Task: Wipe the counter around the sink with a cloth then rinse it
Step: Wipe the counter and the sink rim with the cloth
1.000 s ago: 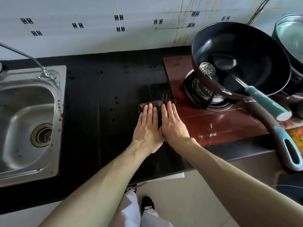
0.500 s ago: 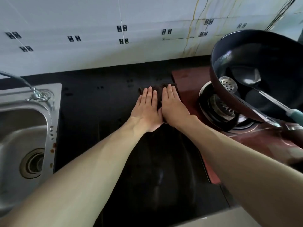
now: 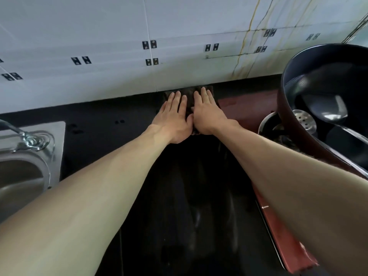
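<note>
Cloth point(image 3: 189, 96) now sits at the back wall point(image 3: 119, 80); a second ago it was mid-counter, so we've pushed one full stroke. Left hand point(image 3: 173, 120) and right hand point(image 3: 209, 114) lie flat, fingers straight, pressing it down, gripping nothing. Counter point(image 3: 111, 120) beside the sink point(image 3: 29, 172) looks unwiped; rinse pending.

Mostly hidden under both hands: cloth point(image 3: 189, 96). Cut off at frame edge left of cloth: sink point(image 3: 22, 176); right: pan point(image 3: 326, 96).
</note>
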`<state>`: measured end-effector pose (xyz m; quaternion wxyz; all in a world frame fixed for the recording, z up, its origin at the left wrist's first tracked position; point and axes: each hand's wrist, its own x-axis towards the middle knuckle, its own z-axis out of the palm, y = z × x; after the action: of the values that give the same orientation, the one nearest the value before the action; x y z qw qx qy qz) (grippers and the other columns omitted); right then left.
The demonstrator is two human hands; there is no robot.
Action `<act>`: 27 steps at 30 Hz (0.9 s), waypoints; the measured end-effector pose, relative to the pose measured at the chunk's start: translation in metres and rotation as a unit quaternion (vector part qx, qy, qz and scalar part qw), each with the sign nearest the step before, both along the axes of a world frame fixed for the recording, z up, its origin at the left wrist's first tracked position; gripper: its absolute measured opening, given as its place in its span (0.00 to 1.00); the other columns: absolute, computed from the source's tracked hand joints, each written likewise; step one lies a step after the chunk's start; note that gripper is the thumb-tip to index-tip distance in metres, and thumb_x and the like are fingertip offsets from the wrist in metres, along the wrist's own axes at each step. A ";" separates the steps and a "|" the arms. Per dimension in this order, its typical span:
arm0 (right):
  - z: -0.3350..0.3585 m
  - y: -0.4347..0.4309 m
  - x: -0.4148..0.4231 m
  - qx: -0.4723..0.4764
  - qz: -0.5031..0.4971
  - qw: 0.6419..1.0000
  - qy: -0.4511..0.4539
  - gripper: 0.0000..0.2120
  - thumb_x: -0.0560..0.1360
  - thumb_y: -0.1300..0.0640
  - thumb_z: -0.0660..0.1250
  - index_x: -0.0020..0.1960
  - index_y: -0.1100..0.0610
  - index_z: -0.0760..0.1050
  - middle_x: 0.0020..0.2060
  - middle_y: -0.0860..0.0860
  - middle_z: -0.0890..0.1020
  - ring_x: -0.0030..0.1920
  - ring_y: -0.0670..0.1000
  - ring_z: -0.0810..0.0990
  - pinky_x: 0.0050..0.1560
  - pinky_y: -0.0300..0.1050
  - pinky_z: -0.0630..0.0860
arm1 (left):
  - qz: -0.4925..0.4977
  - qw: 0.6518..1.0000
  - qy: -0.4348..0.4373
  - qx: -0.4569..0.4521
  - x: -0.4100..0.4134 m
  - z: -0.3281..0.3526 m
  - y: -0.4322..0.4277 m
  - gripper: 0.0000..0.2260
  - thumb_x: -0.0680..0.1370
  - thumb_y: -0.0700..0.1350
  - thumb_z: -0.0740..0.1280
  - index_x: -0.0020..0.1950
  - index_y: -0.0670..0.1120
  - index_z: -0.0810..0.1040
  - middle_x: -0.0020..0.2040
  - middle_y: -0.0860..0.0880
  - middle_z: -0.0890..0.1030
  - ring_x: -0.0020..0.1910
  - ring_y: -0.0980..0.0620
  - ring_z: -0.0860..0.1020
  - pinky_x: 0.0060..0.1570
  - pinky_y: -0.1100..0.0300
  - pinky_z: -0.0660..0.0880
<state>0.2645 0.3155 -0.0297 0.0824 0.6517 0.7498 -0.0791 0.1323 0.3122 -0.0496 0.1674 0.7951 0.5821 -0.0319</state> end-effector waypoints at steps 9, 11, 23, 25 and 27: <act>-0.024 0.028 -0.026 -0.024 -0.045 0.998 0.031 0.35 0.83 0.53 0.55 0.80 0.68 0.40 0.79 0.67 0.43 0.79 0.65 0.39 0.79 0.57 0.42 | -0.032 0.999 -0.010 0.032 -0.029 -0.003 0.016 0.31 0.84 0.57 0.45 0.82 0.44 0.42 0.82 0.46 0.40 0.80 0.51 0.38 0.79 0.53 0.41; -0.024 0.028 -0.034 -0.028 -0.050 0.998 0.035 0.35 0.83 0.53 0.55 0.80 0.68 0.40 0.79 0.68 0.42 0.79 0.66 0.39 0.79 0.57 0.42 | -0.034 0.999 -0.008 0.025 -0.037 -0.002 0.016 0.31 0.84 0.57 0.45 0.82 0.44 0.41 0.82 0.46 0.40 0.80 0.51 0.38 0.79 0.53 0.41; -0.012 -0.001 -0.127 -0.016 0.029 0.997 0.070 0.31 0.86 0.49 0.45 0.81 0.65 0.40 0.79 0.66 0.41 0.80 0.63 0.40 0.80 0.55 0.44 | 0.029 0.999 0.033 0.016 -0.138 0.002 -0.017 0.31 0.84 0.58 0.45 0.82 0.45 0.39 0.82 0.47 0.37 0.79 0.53 0.35 0.79 0.54 0.40; -0.011 0.000 -0.126 -0.014 0.040 0.998 0.050 0.31 0.85 0.48 0.44 0.81 0.65 0.41 0.79 0.66 0.43 0.80 0.62 0.41 0.80 0.56 0.44 | 0.034 0.999 0.037 0.017 -0.137 0.003 -0.018 0.31 0.84 0.57 0.45 0.82 0.45 0.40 0.82 0.46 0.38 0.80 0.52 0.36 0.79 0.54 0.40; -0.010 0.000 -0.123 -0.007 0.053 0.998 0.032 0.32 0.85 0.47 0.44 0.81 0.65 0.42 0.80 0.65 0.44 0.80 0.62 0.42 0.80 0.56 0.44 | 0.037 0.999 0.036 0.015 -0.134 0.004 -0.018 0.31 0.84 0.57 0.46 0.82 0.45 0.41 0.82 0.46 0.39 0.80 0.51 0.36 0.79 0.53 0.41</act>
<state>0.1418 0.3155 -0.0397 0.0667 0.6078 0.7849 -0.1008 -0.0014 0.2940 -0.0454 0.1354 0.7740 0.6169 -0.0450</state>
